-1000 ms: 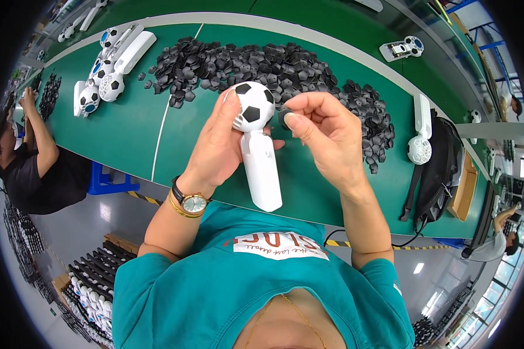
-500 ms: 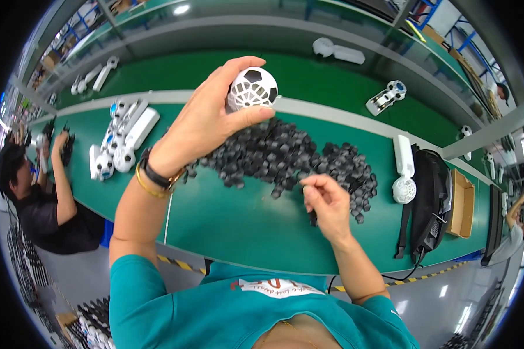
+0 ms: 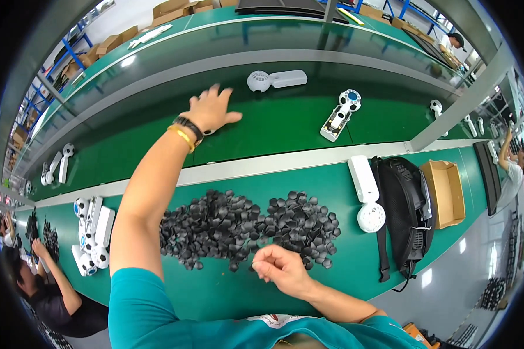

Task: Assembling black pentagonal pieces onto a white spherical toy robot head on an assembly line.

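Observation:
My left hand is stretched out over the green conveyor belt with its fingers spread. Beneath its wrist a bit of a white and black thing shows, mostly hidden by the hand. My right hand is at the near edge of a heap of black pentagon pieces, thumb and fingers pinched together. Whatever may be between those fingertips is too small to make out.
Football-patterned handheld fans lie grouped at left. On the belt are a white fan and one with its handle open. A black backpack and cardboard box lie right. A co-worker works at left.
My left hand has moved forward over the belt, its fingers opening from the white football-patterned ball they held. My right hand remains pinched by the heap. The view has shifted.

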